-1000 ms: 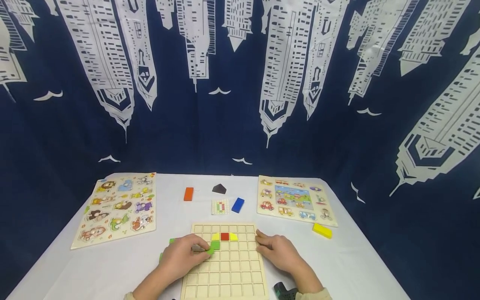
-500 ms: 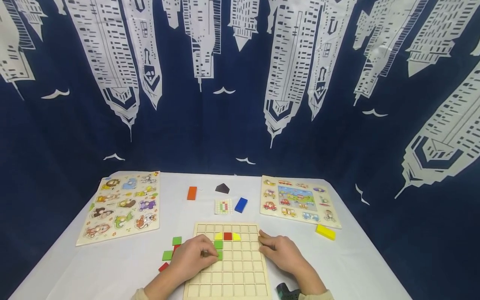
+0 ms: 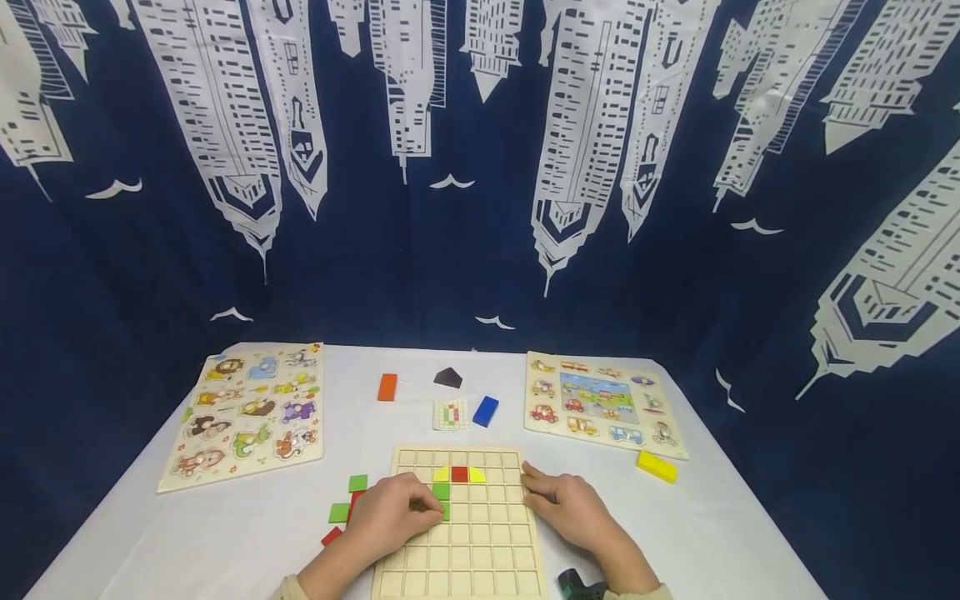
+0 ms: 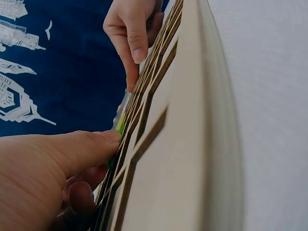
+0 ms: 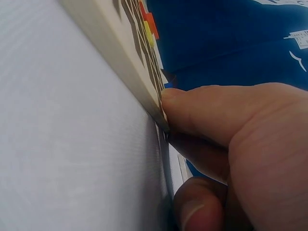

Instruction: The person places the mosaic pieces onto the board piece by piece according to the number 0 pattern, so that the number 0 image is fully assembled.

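Now, left hand: pinches a green tile on the grid board.
Right hand: thumb and finger apart, touching the board's right edge.

Grid board at the frame's lower centre, animal puzzle lower left, vehicle puzzle lower right

The left hand is placed at a tile on the board, the right hand at its right edge; a pattern card is set behind.
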Demonstrator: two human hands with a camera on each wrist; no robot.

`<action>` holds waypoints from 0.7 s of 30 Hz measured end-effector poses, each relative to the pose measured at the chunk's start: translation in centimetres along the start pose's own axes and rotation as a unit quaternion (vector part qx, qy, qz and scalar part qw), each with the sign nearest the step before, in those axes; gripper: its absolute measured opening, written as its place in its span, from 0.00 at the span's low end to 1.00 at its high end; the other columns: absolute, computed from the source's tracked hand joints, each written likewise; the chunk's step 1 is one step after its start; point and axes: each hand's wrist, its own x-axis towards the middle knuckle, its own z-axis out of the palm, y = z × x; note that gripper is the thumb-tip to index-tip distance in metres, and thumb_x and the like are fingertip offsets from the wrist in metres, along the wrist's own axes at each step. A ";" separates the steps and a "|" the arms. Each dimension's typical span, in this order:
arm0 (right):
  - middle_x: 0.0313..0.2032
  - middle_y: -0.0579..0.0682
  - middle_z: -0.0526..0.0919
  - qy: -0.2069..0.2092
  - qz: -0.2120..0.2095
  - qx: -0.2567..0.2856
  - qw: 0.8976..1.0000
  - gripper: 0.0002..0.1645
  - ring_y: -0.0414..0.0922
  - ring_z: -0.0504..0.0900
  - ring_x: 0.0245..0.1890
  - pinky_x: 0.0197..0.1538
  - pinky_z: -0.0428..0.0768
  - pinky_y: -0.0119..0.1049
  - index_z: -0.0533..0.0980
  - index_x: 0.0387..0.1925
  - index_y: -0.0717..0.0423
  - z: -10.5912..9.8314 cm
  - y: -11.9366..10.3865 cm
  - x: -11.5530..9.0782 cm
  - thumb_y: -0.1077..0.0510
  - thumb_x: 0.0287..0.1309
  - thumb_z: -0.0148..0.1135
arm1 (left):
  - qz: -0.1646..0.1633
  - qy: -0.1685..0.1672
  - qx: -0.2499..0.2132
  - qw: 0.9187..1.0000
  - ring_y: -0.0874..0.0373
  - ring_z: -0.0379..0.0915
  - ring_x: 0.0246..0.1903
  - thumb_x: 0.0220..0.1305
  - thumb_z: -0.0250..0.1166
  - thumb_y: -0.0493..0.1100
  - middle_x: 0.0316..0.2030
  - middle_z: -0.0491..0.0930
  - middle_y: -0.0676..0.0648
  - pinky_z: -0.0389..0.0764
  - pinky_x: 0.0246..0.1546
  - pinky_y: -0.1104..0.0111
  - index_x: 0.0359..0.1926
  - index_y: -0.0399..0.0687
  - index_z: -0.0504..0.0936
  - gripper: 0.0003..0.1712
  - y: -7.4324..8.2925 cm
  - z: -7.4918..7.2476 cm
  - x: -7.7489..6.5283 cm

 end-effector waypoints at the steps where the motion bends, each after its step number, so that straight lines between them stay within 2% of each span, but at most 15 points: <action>1: 0.67 0.47 0.77 -0.001 -0.001 0.001 1.000 0.23 0.58 0.76 0.68 0.67 0.71 0.61 0.83 0.59 0.52 0.0 0.0 0.0 0.48 0.66 0.66 | 0.001 0.000 0.002 1.000 0.74 0.73 0.31 0.55 0.78 0.55 0.30 0.78 0.71 0.74 0.30 0.72 0.27 0.75 0.89 0.05 0.0 0.0 -0.1; 5: 0.67 0.47 0.77 0.000 -0.004 -0.002 1.000 0.23 0.58 0.76 0.67 0.66 0.71 0.61 0.83 0.59 0.52 0.0 0.1 0.0 0.48 0.67 0.66 | 0.003 0.008 0.011 1.000 0.74 0.73 0.30 0.56 0.77 0.56 0.30 0.77 0.71 0.73 0.29 0.72 0.28 0.75 0.88 0.05 -0.1 -0.2 -0.1; 7: 0.67 0.47 0.77 0.000 -0.006 -0.005 1.000 0.23 0.58 0.76 0.67 0.66 0.71 0.61 0.82 0.59 0.52 0.0 0.1 0.1 0.49 0.67 0.66 | -0.009 0.020 0.014 1.000 0.73 0.73 0.31 0.58 0.76 0.56 0.30 0.77 0.71 0.74 0.30 0.71 0.29 0.75 0.88 0.04 -0.3 -0.7 -0.1; 11: 0.68 0.47 0.77 0.000 -0.007 -0.012 1.000 0.23 0.58 0.76 0.67 0.66 0.72 0.61 0.82 0.60 0.51 -0.1 -0.1 0.2 0.48 0.67 0.66 | -0.063 0.062 0.041 0.995 0.68 0.77 0.34 0.62 0.73 0.53 0.35 0.82 0.66 0.76 0.32 0.66 0.36 0.70 0.88 0.02 -1.5 -3.1 0.1; 13: 0.68 0.47 0.77 0.000 -0.005 -0.014 1.000 0.23 0.58 0.76 0.67 0.66 0.72 0.61 0.82 0.60 0.51 -0.1 -0.2 0.2 0.48 0.67 0.66 | -0.096 0.069 0.057 0.991 0.64 0.79 0.36 0.63 0.73 0.49 0.40 0.84 0.61 0.78 0.33 0.62 0.40 0.66 0.89 0.05 -2.6 -4.7 0.0; 15: 0.68 0.47 0.77 0.000 -0.003 -0.015 1.000 0.23 0.58 0.76 0.67 0.66 0.72 0.61 0.83 0.59 0.51 -0.1 -0.2 0.1 0.48 0.67 0.66 | -0.120 0.056 0.079 0.988 0.61 0.79 0.39 0.61 0.73 0.44 0.44 0.85 0.58 0.80 0.38 0.58 0.43 0.63 0.89 0.10 -3.9 -6.1 -0.2; 17: 0.67 0.47 0.77 0.000 -0.003 -0.014 1.000 0.23 0.58 0.76 0.67 0.66 0.71 0.62 0.83 0.59 0.51 -0.1 -0.2 0.1 0.49 0.67 0.66 | -0.133 0.027 0.092 0.986 0.58 0.79 0.42 0.59 0.74 0.41 0.45 0.85 0.56 0.81 0.44 0.53 0.44 0.61 0.89 0.13 -5.1 -7.2 -0.4; 19: 0.67 0.47 0.77 0.000 -0.002 -0.012 1.000 0.23 0.58 0.76 0.67 0.66 0.71 0.62 0.82 0.59 0.52 0.0 -0.2 0.0 0.49 0.67 0.66 | -0.132 -0.004 0.094 0.987 0.57 0.80 0.47 0.57 0.75 0.40 0.46 0.85 0.56 0.80 0.51 0.49 0.44 0.61 0.89 0.14 -5.9 -7.9 -0.5; 21: 0.68 0.47 0.77 -0.001 -0.002 -0.008 1.000 0.23 0.58 0.76 0.67 0.67 0.71 0.62 0.82 0.60 0.52 0.1 -0.2 0.0 0.49 0.67 0.66 | -0.128 -0.027 0.087 0.988 0.56 0.80 0.48 0.55 0.76 0.40 0.45 0.85 0.57 0.79 0.54 0.47 0.43 0.60 0.89 0.14 -6.5 -8.2 -0.5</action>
